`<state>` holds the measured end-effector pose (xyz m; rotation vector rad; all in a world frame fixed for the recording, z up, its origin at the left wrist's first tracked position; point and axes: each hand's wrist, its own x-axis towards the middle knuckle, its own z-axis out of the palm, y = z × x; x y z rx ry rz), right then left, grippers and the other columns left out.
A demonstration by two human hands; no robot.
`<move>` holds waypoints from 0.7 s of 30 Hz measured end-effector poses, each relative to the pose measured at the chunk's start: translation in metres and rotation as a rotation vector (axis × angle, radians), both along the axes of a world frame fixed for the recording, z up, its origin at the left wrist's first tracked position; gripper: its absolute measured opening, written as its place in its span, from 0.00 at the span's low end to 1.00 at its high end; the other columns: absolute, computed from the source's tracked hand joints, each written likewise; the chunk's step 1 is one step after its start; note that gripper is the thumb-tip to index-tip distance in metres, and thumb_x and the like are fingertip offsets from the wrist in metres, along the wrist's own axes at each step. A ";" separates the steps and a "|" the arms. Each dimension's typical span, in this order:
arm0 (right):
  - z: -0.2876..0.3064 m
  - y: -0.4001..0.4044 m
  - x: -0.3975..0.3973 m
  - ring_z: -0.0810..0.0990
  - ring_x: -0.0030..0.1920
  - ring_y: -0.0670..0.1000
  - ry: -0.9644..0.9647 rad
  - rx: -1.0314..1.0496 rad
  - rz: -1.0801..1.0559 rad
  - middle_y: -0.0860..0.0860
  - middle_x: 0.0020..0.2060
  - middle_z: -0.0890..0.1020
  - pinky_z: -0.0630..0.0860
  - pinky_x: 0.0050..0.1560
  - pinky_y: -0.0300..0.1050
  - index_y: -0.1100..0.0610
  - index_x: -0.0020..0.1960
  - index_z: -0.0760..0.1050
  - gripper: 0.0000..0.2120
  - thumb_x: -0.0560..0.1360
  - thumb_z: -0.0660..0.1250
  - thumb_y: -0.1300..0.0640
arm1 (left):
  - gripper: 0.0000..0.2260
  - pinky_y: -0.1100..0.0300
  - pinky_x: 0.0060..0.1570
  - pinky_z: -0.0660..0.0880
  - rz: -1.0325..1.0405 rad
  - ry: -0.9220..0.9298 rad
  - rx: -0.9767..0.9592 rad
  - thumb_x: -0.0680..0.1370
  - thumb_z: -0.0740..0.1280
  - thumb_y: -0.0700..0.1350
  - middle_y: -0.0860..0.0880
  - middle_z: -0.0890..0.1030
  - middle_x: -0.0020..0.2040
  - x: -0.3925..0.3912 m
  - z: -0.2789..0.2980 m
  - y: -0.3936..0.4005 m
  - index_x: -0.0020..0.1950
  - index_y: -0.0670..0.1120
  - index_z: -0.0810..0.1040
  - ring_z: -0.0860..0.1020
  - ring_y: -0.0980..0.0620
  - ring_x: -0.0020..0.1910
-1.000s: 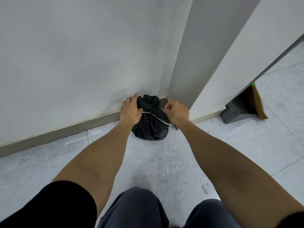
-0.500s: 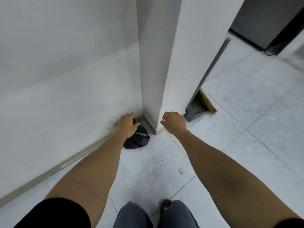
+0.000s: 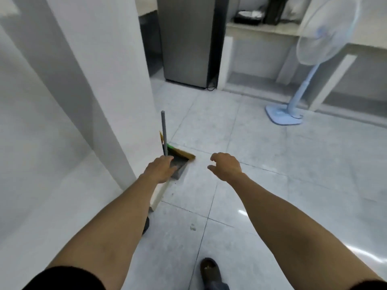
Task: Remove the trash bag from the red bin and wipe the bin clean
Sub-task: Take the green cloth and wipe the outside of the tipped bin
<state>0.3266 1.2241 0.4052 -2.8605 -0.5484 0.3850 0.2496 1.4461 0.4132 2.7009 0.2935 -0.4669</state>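
Neither the red bin nor the trash bag is showing anywhere from where the person is facing, so I cannot tell where either one is sitting or what state the bin is in; judging by that alone, the wiping looks like it is not yet begun, since no cloth is in either hand. The person is standing on the pale tiled floor [image 3: 261, 185] beside a white pillar [image 3: 117, 91], both bare arms reaching forward. The left hand [image 3: 160, 169] is hanging in front of a grey dustpan [image 3: 178, 168] that is leaning at the pillar's corner with its grey handle [image 3: 164, 132] standing upright and a broom's yellowish bristles [image 3: 185, 154] poking out just behind it; its grip is loose, fingers relaxed and holding nothing, and whether the fingertips are touching the pan or only overlapping it I cannot tell. The right hand [image 3: 226, 167] is hovering over bare tile, well apart from the dustpan, its grip also slack, fingers curling a little around nothing. Farther off, a grey refrigerator [image 3: 184, 42] is standing against the back wall and a light blue pedestal fan [image 3: 310, 65] is standing near a built-in table [image 3: 272, 31]. One dark shoe [image 3: 209, 271] is showing at the bottom edge.
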 end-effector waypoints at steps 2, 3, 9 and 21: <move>0.025 -0.041 -0.011 0.75 0.63 0.56 -0.010 -0.011 -0.070 0.51 0.64 0.77 0.70 0.59 0.48 0.53 0.68 0.71 0.20 0.79 0.63 0.46 | 0.24 0.51 0.66 0.68 -0.090 -0.011 -0.002 0.82 0.57 0.54 0.43 0.66 0.74 0.010 0.026 -0.034 0.76 0.46 0.62 0.68 0.43 0.71; 0.037 -0.066 -0.018 0.75 0.63 0.56 -0.022 -0.011 -0.119 0.52 0.64 0.77 0.70 0.59 0.48 0.53 0.68 0.71 0.21 0.79 0.63 0.46 | 0.24 0.51 0.67 0.68 -0.142 -0.007 0.011 0.82 0.57 0.54 0.42 0.66 0.74 0.016 0.038 -0.054 0.76 0.45 0.62 0.68 0.43 0.71; 0.077 -0.225 -0.084 0.75 0.63 0.56 -0.049 -0.026 -0.412 0.52 0.63 0.77 0.71 0.60 0.49 0.56 0.67 0.71 0.21 0.78 0.64 0.46 | 0.28 0.51 0.73 0.59 -0.466 0.000 0.093 0.83 0.53 0.57 0.43 0.58 0.78 0.025 0.083 -0.199 0.79 0.45 0.55 0.60 0.44 0.76; 0.106 -0.576 -0.311 0.75 0.63 0.57 -0.043 -0.054 -0.978 0.54 0.65 0.75 0.73 0.58 0.50 0.57 0.70 0.66 0.27 0.77 0.65 0.44 | 0.28 0.50 0.73 0.58 -1.033 -0.082 0.121 0.83 0.53 0.58 0.43 0.57 0.79 -0.067 0.120 -0.604 0.79 0.46 0.54 0.60 0.44 0.76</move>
